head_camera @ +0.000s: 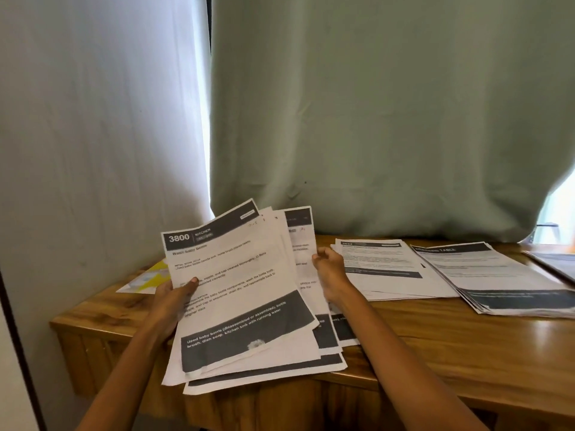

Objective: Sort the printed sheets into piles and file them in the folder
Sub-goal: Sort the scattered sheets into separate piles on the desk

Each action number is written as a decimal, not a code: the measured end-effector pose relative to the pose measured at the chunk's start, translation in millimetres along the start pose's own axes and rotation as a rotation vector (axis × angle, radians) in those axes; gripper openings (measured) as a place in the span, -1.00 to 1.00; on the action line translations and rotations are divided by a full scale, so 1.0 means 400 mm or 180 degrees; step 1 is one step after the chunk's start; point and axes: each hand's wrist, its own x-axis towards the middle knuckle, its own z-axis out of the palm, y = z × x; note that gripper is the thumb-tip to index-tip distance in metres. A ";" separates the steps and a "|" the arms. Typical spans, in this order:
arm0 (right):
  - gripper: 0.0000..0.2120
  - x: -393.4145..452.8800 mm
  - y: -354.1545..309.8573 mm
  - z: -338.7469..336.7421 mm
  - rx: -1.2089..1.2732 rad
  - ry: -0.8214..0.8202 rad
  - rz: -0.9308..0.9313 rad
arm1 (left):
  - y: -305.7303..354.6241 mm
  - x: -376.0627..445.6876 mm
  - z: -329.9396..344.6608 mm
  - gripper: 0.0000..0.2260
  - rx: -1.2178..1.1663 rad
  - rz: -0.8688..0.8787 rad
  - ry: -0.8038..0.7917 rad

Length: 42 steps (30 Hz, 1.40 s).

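Wooden table [435,353], 2 sheet piles [382,275] [504,281], yellow-patterned paper [146,279] at left

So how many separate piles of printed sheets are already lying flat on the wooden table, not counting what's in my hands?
2 clear piles: a white printed pile just right of the right hand, and a thicker stack further right. More paper at the far right edge is cut off.
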 end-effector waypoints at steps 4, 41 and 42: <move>-0.84 -0.030 -0.016 0.019 0.0310 -0.1012 0.0083 | -0.010 0.002 0.037 -0.89 0.0053 0.0003 -0.0244; -0.55 -0.003 0.032 -0.056 -0.3783 0.0675 0.0027 | -0.028 0.041 -0.028 -0.76 0.1309 0.0792 0.0120; -0.55 -0.002 0.031 -0.057 -0.3674 0.0605 0.0115 | -0.027 0.039 -0.027 -0.75 0.1303 0.0794 0.0124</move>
